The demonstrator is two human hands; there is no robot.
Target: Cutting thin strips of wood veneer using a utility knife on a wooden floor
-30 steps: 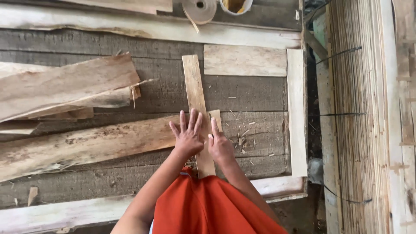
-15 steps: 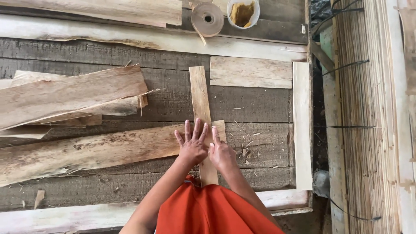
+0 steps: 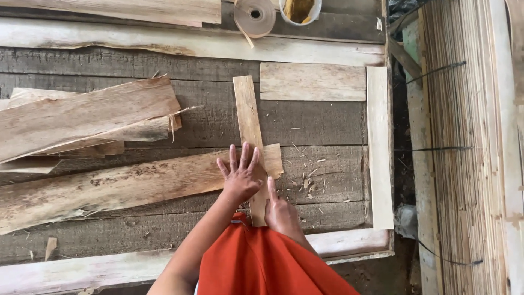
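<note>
Left hand [image 3: 242, 176] lies flat, fingers spread, gripping nothing, pressing where the long bark-edged veneer sheet [image 3: 109, 188] overlaps the narrow upright veneer strip [image 3: 250, 131], seemingly to keep the joint flush. Right hand [image 3: 281, 210], forefinger out, rests along the strip's near right edge; its grip is hard to read. The strip is pale, thin, straight-grained, mid-workbench [image 3: 327, 123].

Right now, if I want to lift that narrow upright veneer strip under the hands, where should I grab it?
Probably at the far end of the narrow strip, coming from above. That end lies bare on the dark planks, while the near part is pinned by the left hand and right hand and crosses the long veneer sheet. It is thin and flat, so pinch an edge.
</note>
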